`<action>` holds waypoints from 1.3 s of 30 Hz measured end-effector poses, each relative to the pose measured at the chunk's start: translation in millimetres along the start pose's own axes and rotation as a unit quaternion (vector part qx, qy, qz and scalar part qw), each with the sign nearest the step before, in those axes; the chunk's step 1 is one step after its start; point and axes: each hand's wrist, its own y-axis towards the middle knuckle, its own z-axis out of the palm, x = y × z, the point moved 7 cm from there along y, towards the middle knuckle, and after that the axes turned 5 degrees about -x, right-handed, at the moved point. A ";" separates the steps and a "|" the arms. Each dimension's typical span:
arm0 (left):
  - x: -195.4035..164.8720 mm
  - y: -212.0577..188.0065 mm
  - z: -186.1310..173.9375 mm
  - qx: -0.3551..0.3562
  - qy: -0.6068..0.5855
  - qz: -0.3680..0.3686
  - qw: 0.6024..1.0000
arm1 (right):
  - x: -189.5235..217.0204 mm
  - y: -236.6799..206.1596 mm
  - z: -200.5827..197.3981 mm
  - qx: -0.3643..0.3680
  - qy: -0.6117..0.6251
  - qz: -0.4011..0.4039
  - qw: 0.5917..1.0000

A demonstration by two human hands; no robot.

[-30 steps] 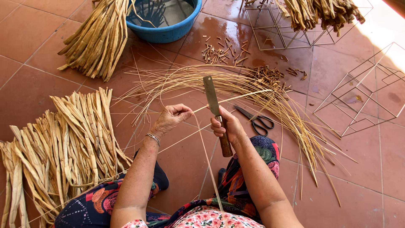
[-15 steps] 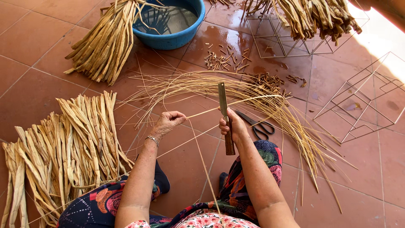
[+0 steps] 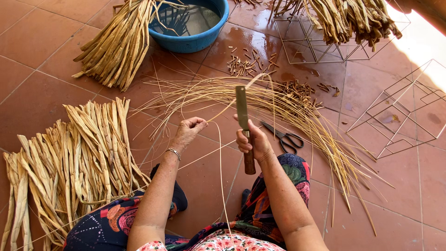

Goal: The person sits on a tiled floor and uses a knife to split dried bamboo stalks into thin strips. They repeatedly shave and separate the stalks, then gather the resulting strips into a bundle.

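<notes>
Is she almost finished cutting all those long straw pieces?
Not nearly, it looks. Done: a fan of thin split strands lies on the floor tiles ahead of her. In hand: the left hand pinches one thin strand, and the right hand grips a flat-bladed knife upright. Left: a big pile of wide dried strips beside her and another bundle against the blue basin.

We sit on a floor of red-brown tiles (image 3: 42,93), wet near the top. On it we see a big pile of flat dry leaf strips (image 3: 69,162) at the left and a tied bundle of strips (image 3: 118,46) leaning into a blue tub of water (image 3: 193,23). Thin yellow reeds (image 3: 278,104) fan out across the middle. Black-handled scissors (image 3: 283,137) lie beside them. Small cut bits (image 3: 246,65) lie scattered. Wire frames (image 3: 399,116) stand at the right.
</notes>
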 end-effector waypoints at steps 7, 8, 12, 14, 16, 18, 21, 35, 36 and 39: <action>3.3 2.1 8.6 -0.019 -0.009 0.001 1.000 | -15.6 10.7 11.0 -0.009 0.011 0.044 0.999; -0.9 0.1 12.1 -0.008 -0.016 0.021 1.000 | -15.6 10.7 12.0 -0.001 0.013 0.041 0.999; -19.1 -9.6 29.7 0.026 -0.029 0.071 0.997 | -18.4 3.8 18.9 0.051 0.044 0.057 0.996; -28.2 -14.8 36.0 0.034 -0.027 0.081 0.996 | -18.2 -2.5 24.3 0.073 0.047 0.063 0.994; -38.1 -20.7 38.5 0.041 -0.020 0.085 0.995 | -14.8 -9.5 30.8 0.080 0.030 0.057 0.995; -51.9 -28.6 37.8 0.048 -0.002 0.105 0.993 | -7.8 -15.4 41.9 0.087 0.033 0.043 0.995; -73.1 -41.0 33.8 0.061 0.026 0.110 0.992 | 4.2 -25.4 64.5 0.113 0.042 0.029 0.992; -251.4 -192.3 14.3 0.126 0.063 0.442 0.886 | 38.4 -152.2 147.8 0.168 -0.050 0.054 0.983; -260.4 -203.9 13.2 0.147 0.049 0.444 0.882 | 37.4 -160.7 161.5 0.234 -0.003 0.062 0.970; -277.0 -226.1 16.8 0.145 -0.022 0.466 0.872 | 46.6 -175.8 180.3 0.371 -0.031 0.034 0.927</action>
